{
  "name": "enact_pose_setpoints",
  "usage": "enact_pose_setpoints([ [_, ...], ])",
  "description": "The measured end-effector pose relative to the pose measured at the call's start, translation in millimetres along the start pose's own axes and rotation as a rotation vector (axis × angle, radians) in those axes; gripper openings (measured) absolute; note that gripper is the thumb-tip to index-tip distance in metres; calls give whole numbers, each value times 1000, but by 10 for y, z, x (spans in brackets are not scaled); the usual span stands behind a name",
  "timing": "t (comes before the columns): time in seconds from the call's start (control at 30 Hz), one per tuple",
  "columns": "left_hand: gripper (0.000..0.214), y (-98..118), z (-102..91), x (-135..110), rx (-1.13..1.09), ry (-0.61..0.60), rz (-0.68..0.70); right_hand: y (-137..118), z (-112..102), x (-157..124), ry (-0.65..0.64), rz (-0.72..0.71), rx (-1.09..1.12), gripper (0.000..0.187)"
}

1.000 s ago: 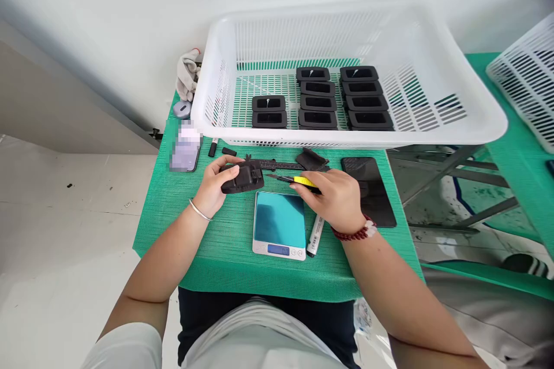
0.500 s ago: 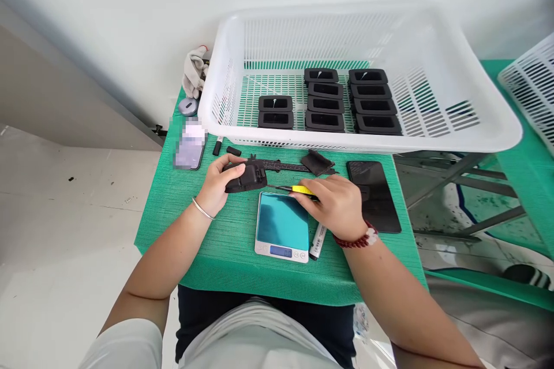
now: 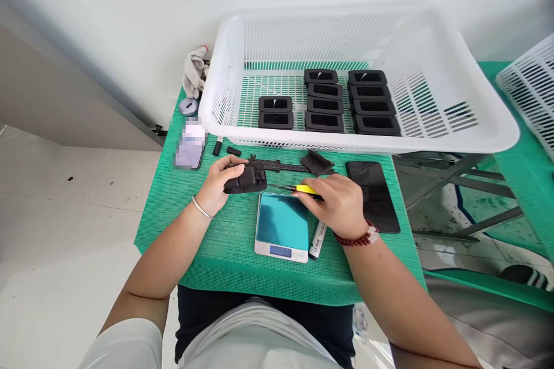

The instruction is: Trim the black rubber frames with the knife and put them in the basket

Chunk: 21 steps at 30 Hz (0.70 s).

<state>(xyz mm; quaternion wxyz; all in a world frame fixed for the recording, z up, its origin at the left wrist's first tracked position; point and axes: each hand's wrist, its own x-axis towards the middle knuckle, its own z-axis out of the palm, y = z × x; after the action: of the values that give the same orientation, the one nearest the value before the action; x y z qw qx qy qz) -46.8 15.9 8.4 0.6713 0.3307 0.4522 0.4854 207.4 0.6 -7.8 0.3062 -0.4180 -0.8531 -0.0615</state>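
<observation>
My left hand (image 3: pixel 216 184) is closed round a black rubber part (image 3: pixel 246 180), holding it just above the green mat (image 3: pixel 194 230). My right hand (image 3: pixel 340 202) grips a yellow-handled knife (image 3: pixel 298 189) whose blade points left at the part. Both hands hover behind a small digital scale (image 3: pixel 282 225) with a teal platform. A second black part (image 3: pixel 318 162) lies behind my right hand.
A white basket (image 3: pixel 359 138) holds rows of black parts (image 3: pixel 324 105). A black caliper (image 3: pixel 281 166), a marker (image 3: pixel 318 239), a dark phone (image 3: pixel 374 193), a blurred phone (image 3: pixel 189 144), a glove (image 3: pixel 194 76) and another basket (image 3: pixel 532 92) surround the work spot.
The view shifted slightly between the first frame and now. My left hand turned the black part a little, and the knife tip stays close to it. Nothing else moved.
</observation>
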Motion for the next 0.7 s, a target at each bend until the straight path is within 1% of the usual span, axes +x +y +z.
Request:
enact_pose_setpoints([
  [0.07, 29, 1, -3, 5, 2, 1, 8, -4, -2, 2, -9, -43, 24, 27],
  [0.23, 27, -4, -16, 12, 23, 53, 57, -6, 10, -7, 11, 20, -48, 22],
  [0.3, 26, -10, -15, 10, 29, 71, 63, -8, 14, -9, -2, 4, -38, 23],
  [0.37, 26, -15, -12, 6, 34, 70, 59, -12, 12, -5, -9, -2, -46, 24],
  [0.47, 27, -20, -6, 3, 33, 62, 63, -19, 1, 4, 25, 38, -106, 24],
  [0.53, 27, -19, -4, 3, 28, 59, 60, -23, -4, 7, 31, 13, -95, 24],
  [0.63, 27, -11, -1, 5, 27, 63, 55, -16, 6, 3, -6, -36, -40, 23],
  [0.7, 27, -3, -1, 5, 23, 61, 51, 2, 16, -3, -2, 11, -66, 22],
])
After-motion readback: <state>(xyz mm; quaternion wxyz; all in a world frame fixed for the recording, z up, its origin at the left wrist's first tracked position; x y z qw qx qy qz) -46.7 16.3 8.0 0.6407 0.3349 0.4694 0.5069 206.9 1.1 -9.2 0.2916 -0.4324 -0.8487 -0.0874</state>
